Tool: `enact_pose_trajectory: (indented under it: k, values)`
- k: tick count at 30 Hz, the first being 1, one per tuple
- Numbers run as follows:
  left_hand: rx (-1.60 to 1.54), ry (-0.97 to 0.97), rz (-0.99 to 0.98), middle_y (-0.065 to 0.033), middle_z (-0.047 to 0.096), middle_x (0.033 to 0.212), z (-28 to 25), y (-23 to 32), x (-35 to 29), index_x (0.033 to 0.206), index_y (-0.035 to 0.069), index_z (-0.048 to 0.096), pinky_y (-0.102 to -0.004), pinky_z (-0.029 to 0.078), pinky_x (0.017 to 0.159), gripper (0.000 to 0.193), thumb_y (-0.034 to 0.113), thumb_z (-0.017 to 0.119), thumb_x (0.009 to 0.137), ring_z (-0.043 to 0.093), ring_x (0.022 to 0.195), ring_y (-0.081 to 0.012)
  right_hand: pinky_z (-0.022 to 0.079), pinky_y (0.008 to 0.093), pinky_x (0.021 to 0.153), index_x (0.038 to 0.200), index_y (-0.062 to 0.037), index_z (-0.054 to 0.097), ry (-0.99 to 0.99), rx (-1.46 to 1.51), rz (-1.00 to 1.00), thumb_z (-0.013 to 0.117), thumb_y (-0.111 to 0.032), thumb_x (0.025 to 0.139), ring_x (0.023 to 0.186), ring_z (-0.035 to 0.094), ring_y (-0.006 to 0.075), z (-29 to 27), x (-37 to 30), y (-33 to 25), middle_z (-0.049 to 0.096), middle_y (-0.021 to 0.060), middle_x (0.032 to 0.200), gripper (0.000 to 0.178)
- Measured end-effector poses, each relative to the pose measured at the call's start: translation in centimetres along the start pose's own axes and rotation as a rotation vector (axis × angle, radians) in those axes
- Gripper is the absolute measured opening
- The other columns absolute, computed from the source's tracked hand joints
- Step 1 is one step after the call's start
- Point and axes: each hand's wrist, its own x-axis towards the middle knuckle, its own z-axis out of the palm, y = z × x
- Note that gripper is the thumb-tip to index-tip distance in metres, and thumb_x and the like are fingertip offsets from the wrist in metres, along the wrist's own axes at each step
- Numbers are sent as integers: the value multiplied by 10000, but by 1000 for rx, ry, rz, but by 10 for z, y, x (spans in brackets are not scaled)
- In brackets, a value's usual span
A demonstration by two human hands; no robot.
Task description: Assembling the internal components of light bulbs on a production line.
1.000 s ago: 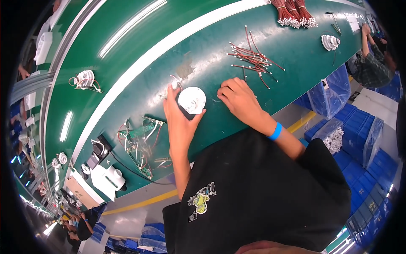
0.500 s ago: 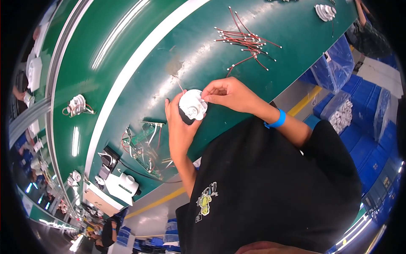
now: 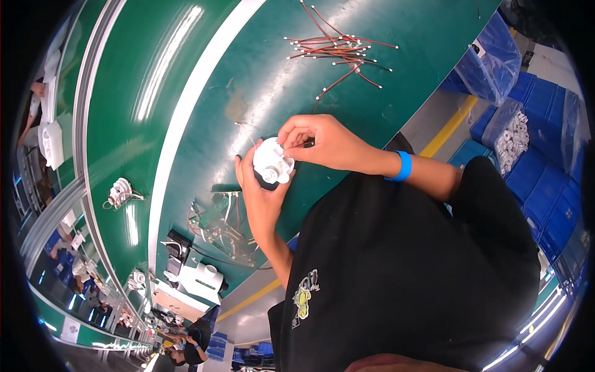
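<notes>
My left hand (image 3: 263, 208) is wrapped round a white round plastic housing (image 3: 270, 159) with a black lower part (image 3: 265, 181). A thin wire (image 3: 246, 131) sticks out of its far side. Over the housing's right edge, my right hand (image 3: 313, 141) has thumb and fingertips pinched together at the white plastic. Whatever sits between those fingertips is too small to make out. Beyond the hands, a loose pile of red and black wires with white connectors (image 3: 338, 48) lies on the green table (image 3: 359, 111).
Left of my left forearm lie green circuit boards with wires (image 3: 217, 217). Behind them stand a black power adapter (image 3: 178, 243) and a white device (image 3: 201, 279). Another white wired assembly (image 3: 121, 192) rests on the green conveyor belt (image 3: 118, 149). Blue crates (image 3: 539, 167) are stacked at right.
The whole view has shifted, so the table and wire pile sit further left and higher. Both hands stay at the housing; the right fingers remain pinched at its edge.
</notes>
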Motion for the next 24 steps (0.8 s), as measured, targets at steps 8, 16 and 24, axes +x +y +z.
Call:
enact_pose_trajectory:
  k: [8, 16, 24]
  values:
    - [56, 33, 49, -70, 577, 1329, 0, 4, 1, 1324, 40, 490, -487, 201, 1183, 711, 180, 820, 710, 465, 1271, -338, 510, 277, 816, 999, 6, 619, 9, -5, 7, 673, -33, 862, 832, 637, 92, -1, 3, -2, 670, 46, 866, 152]
    - [82, 0, 35, -48, 572, 1355, 0, 6, 5, 1319, 48, 500, -480, 215, 1177, 715, 190, 825, 698, 439, 1299, -327, 516, 266, 773, 973, 1, 623, 44, -111, 6, 681, -46, 855, 807, 643, 94, 0, 3, -9, 675, 49, 837, 140]
    - [7, -11, 50, -69, 578, 1353, -2, 0, 5, 1310, 42, 506, -480, 177, 1186, 708, 186, 824, 694, 447, 1298, -314, 527, 275, 718, 926, 3, 621, 88, -184, -19, 683, -41, 844, 767, 656, 110, 5, 0, -9, 676, 69, 800, 112]
